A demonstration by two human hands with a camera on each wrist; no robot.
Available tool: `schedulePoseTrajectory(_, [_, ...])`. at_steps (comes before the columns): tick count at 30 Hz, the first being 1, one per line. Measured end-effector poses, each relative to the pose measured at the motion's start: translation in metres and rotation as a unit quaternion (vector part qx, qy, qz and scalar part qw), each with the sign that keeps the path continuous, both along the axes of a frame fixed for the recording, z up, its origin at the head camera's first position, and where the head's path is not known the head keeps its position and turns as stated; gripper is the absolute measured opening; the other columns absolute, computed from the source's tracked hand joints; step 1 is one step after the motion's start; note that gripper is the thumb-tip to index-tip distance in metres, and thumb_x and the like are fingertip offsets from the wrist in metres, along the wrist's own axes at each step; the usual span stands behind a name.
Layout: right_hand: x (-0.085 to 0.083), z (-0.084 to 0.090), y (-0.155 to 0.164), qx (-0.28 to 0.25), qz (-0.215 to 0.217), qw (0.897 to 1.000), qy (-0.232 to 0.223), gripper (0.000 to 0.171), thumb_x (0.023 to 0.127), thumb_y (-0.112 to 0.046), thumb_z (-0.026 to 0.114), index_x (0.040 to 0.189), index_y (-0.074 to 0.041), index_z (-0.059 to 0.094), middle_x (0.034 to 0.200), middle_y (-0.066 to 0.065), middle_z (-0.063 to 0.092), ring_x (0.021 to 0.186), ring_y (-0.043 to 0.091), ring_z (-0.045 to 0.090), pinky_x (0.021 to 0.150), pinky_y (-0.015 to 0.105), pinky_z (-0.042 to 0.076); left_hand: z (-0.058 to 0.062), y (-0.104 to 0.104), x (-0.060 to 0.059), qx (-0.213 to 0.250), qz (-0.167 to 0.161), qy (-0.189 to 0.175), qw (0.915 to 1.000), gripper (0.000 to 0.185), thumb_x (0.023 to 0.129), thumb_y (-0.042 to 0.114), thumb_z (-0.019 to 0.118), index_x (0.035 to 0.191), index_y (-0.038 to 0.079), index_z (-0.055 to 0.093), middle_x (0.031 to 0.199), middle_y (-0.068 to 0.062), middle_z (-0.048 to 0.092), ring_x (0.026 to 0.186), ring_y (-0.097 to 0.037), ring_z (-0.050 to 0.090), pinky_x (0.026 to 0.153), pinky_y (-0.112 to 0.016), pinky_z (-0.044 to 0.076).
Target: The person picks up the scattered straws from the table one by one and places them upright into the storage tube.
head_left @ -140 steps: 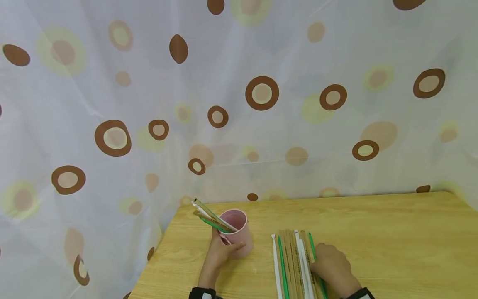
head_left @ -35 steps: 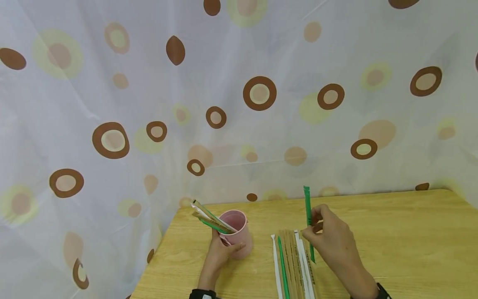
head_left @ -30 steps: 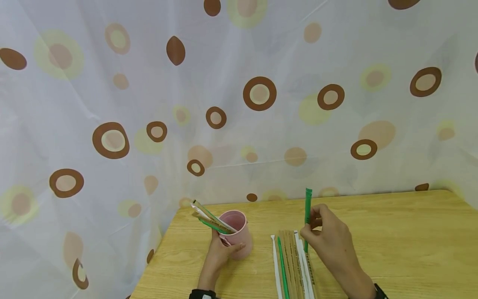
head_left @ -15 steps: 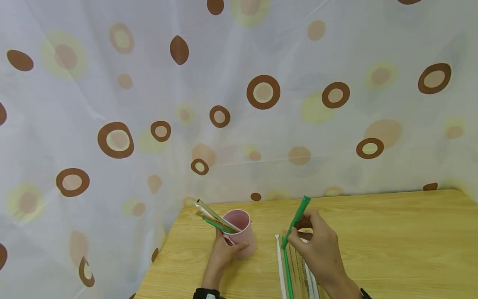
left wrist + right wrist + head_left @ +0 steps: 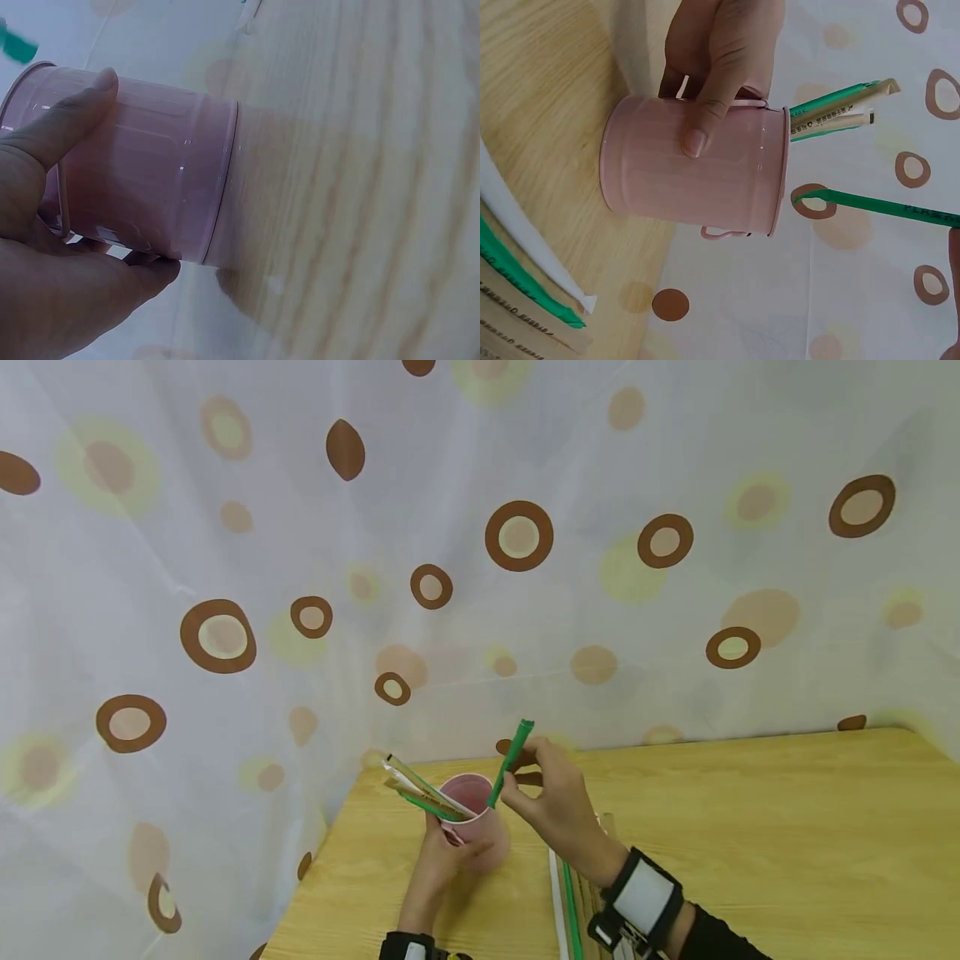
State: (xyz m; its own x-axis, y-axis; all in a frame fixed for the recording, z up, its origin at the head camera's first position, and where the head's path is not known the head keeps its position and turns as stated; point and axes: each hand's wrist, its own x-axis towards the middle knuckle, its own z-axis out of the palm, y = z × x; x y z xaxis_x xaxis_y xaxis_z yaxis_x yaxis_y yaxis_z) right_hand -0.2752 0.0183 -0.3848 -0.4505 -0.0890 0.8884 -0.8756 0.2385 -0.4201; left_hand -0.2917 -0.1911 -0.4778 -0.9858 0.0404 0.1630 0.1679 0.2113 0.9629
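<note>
1. Left hand [image 5: 442,860] grips a pink cup [image 5: 472,818] standing on the table [image 5: 750,827].
2. Right hand [image 5: 551,802] pinches a green straw [image 5: 510,760], tip at the cup's rim.
3. Several straws [image 5: 420,789] already in the cup; more straws [image 5: 570,902] lie right of the cup.

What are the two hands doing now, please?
Left hand: holds the pink cup, fingers curled round it.
Right hand: pinches a green wrapped straw, its lower end at the cup's rim.

left hand [image 5: 718,56] grips pink cup [image 5: 697,185]; green straw [image 5: 877,207] tip at rim | wrapped straws [image 5: 838,109] inside
</note>
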Motion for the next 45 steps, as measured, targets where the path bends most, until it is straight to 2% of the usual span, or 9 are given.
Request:
schedulePoseTrajectory(5, [-0.030,0.013,-0.019,0.027,0.014,1.000,-0.003,0.029,0.084,0.010,0.066,0.108,-0.002,0.055,0.094,0.009,0.064,0.085,0.019,0.068,0.072,0.026,0.060,0.004,-0.002,-0.004,-0.001,-0.008,-0.004,1.0000,0.103,0.080,0.001,0.085,0.154,0.009,0.013,0.148,-0.025,0.042,0.135,-0.039,0.044,0.112,-0.054,0.036])
schedulePoseTrajectory(9, [-0.049,0.017,-0.030,0.101,0.027,0.994,-0.021,0.028,0.086,0.007,0.067,0.110,-0.003,0.055,0.094,0.006,0.063,0.086,0.016,0.067,0.073,0.021,0.058,0.005,-0.002,-0.006,0.004,-0.014,-0.011,0.9998,0.104,0.081,0.004,0.085,0.156,0.012,0.012,0.150,-0.024,0.041,0.137,-0.040,0.042,0.114,-0.056,0.033])
schedulePoseTrajectory(13, [-0.062,0.016,-0.036,0.165,0.035,0.985,-0.034,0.027,0.087,0.006,0.068,0.110,-0.004,0.056,0.095,0.004,0.062,0.085,0.014,0.067,0.073,0.019,0.057,0.005,-0.003,-0.005,0.006,-0.009,-0.020,0.9997,0.107,0.081,0.007,0.085,0.157,0.013,0.011,0.153,-0.022,0.038,0.141,-0.041,0.038,0.116,-0.058,0.030])
schedulePoseTrajectory(18, [-0.072,0.009,-0.038,0.185,0.032,0.981,-0.043,0.027,0.086,0.006,0.069,0.108,-0.004,0.056,0.094,0.006,0.064,0.082,0.015,0.068,0.070,0.025,0.058,0.003,-0.003,-0.004,0.007,-0.011,-0.021,0.9997,0.108,0.081,0.005,0.085,0.157,0.015,0.010,0.154,-0.021,0.038,0.141,-0.040,0.037,0.116,-0.058,0.029])
schedulePoseTrajectory(22, [-0.077,0.003,-0.038,0.198,0.037,0.978,-0.058,0.027,0.086,0.005,0.070,0.108,-0.004,0.056,0.094,0.005,0.064,0.082,0.015,0.067,0.069,0.029,0.059,0.002,-0.003,-0.002,0.008,-0.008,-0.022,0.9997,0.106,0.080,0.005,0.085,0.156,0.017,0.012,0.152,-0.020,0.040,0.140,-0.039,0.039,0.116,-0.058,0.030])
schedulePoseTrajectory(26, [-0.079,-0.001,-0.040,0.226,0.042,0.971,-0.071,0.027,0.087,0.004,0.070,0.108,-0.006,0.056,0.094,0.003,0.063,0.084,0.015,0.067,0.072,0.026,0.058,0.002,-0.004,-0.002,0.012,-0.008,-0.021,0.9997,0.107,0.081,0.006,0.085,0.157,0.017,0.011,0.153,-0.020,0.040,0.140,-0.038,0.040,0.116,-0.056,0.030])
schedulePoseTrajectory(34, [-0.074,-0.004,-0.048,0.270,0.057,0.956,-0.103,0.025,0.090,0.002,0.069,0.110,-0.006,0.057,0.096,0.002,0.061,0.086,0.013,0.061,0.073,0.025,0.054,0.002,-0.005,-0.002,0.018,-0.015,-0.017,0.9996,0.105,0.081,0.004,0.084,0.156,0.014,0.011,0.152,-0.020,0.041,0.138,-0.036,0.041,0.115,-0.053,0.032])
schedulePoseTrajectory(41, [-0.070,-0.006,-0.054,0.329,0.061,0.940,-0.067,0.022,0.092,0.001,0.064,0.112,-0.006,0.057,0.099,0.004,0.063,0.087,0.012,0.060,0.076,0.023,0.053,0.003,-0.006,-0.001,0.006,-0.020,-0.013,0.9997,0.106,0.082,0.007,0.084,0.159,0.017,0.011,0.152,-0.014,0.042,0.134,-0.030,0.042,0.109,-0.046,0.037])
schedulePoseTrajectory(45, [-0.068,-0.009,-0.054,0.342,0.058,0.937,-0.044,0.025,0.091,0.000,0.066,0.114,-0.005,0.058,0.104,0.005,0.064,0.088,0.013,0.061,0.076,0.022,0.053,0.003,-0.006,-0.001,0.000,-0.016,-0.016,0.9997,0.105,0.082,0.008,0.084,0.158,0.020,0.012,0.152,-0.012,0.042,0.128,-0.026,0.043,0.101,-0.037,0.038])
